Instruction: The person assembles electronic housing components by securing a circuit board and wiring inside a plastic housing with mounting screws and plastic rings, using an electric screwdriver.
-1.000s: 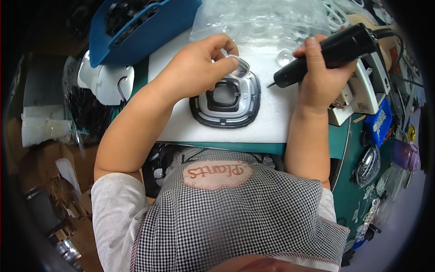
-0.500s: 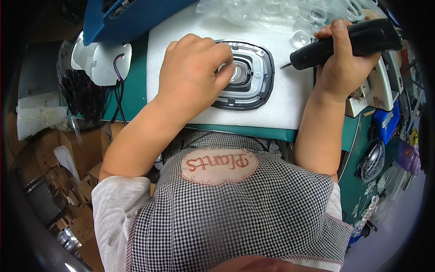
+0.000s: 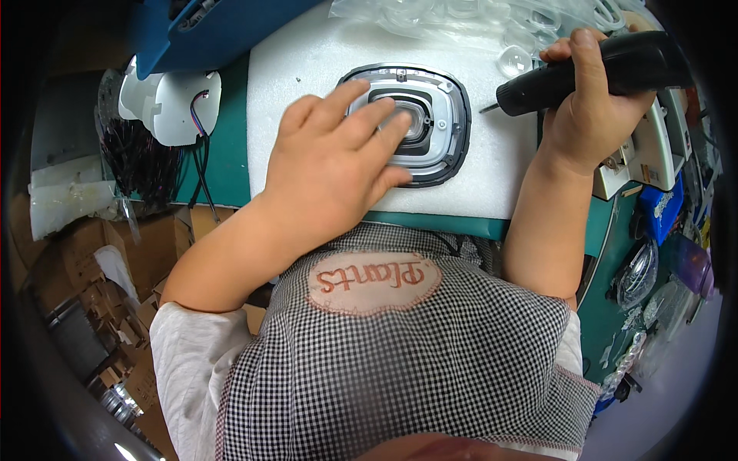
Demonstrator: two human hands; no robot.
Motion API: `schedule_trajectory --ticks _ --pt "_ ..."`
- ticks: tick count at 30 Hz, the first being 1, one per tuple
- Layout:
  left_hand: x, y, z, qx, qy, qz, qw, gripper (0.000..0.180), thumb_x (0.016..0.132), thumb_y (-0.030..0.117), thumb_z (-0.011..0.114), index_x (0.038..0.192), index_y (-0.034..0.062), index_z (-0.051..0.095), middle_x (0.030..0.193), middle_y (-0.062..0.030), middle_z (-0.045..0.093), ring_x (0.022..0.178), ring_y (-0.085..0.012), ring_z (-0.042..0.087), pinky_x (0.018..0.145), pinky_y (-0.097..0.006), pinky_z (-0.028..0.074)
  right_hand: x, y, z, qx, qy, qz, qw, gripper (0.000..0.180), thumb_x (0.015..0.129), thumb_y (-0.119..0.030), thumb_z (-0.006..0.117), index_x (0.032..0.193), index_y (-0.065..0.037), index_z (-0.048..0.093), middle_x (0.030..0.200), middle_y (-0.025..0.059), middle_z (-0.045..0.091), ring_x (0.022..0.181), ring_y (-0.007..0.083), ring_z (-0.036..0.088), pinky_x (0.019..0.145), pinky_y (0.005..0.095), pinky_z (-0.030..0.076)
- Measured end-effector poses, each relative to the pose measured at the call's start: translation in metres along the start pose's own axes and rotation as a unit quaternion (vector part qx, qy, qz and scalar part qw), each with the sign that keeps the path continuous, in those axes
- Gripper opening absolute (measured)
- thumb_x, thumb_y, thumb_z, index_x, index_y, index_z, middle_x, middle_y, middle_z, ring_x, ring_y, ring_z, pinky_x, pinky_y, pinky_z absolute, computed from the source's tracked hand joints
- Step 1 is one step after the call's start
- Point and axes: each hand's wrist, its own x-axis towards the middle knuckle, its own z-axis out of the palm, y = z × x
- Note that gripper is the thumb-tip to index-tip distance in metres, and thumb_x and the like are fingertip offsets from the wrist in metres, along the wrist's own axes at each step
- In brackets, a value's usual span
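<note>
White foam pad, 1 grey housing, 1 driver held ready

White foam pad [image 3: 307, 84] covers a green bench, seen from above the worker's own arms. On it lies 1 rounded grey-and-silver housing [image 3: 442, 115] with a rectangular opening at its centre. The left hand [image 3: 334, 165] rests flat on it, fingers spread and extended, not clenched, fingertips pressing a small clear part into the opening. The right hand [image 3: 588, 107] is wrapped tightly around 1 black electric screwdriver [image 3: 607, 69], its tip pointing left, just beside the housing's right edge but not touching it.

Judging by this, the seating step is in hand (the insert looks nearly home). Driving a fastener would call for lifting the left fingers clear of the rim and bringing the tip down square.

Counted nearby: 1 clear dome-shaped lens [image 3: 513, 61] loose on the pad, 1 white moulded part [image 3: 173, 104] with coloured wires at left, 1 blue tray [image 3: 207, 31] behind. Clear bags at the back hold more lenses, too blurred to count.
</note>
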Motion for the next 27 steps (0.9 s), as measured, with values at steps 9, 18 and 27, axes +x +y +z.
schedule_trajectory --ticks 9,18,27 --pt "0.007 -0.003 -0.007 0.058 -0.103 0.083 0.989 0.063 0.071 0.041 0.075 0.126 0.0114 0.062 0.127 -0.0104 0.062 0.131 -0.0278 0.048 0.112 -0.043 0.032 0.000 -0.001 -0.003 -0.026 -0.030 0.004 0.999 0.035 0.082 -0.002 0.070 0.110 0.000 0.048 0.075 0.0119 0.063 0.063 0.0204 0.065 0.063 0.0365 0.056" --pt "0.008 0.000 -0.004 0.016 -0.109 0.055 0.992 0.058 0.074 0.034 0.075 0.124 0.0074 0.062 0.124 -0.0150 0.063 0.119 -0.0277 0.057 0.113 -0.044 0.032 -0.001 -0.008 0.002 -0.018 -0.017 0.001 1.000 0.048 0.083 0.000 0.068 0.123 0.004 0.041 0.077 0.0124 0.063 0.062 0.0195 0.064 0.062 0.0356 0.056" --pt "0.016 -0.009 -0.007 0.032 -0.124 0.080 0.989 0.056 0.073 0.031 0.076 0.121 0.0050 0.063 0.121 -0.0170 0.064 0.115 -0.0277 0.058 0.113 -0.047 0.031 0.003 0.002 0.005 -0.002 -0.035 -0.012 0.999 0.053 0.083 0.001 0.067 0.127 0.004 0.039 0.078 0.0119 0.062 0.063 0.0187 0.062 0.062 0.0345 0.055"
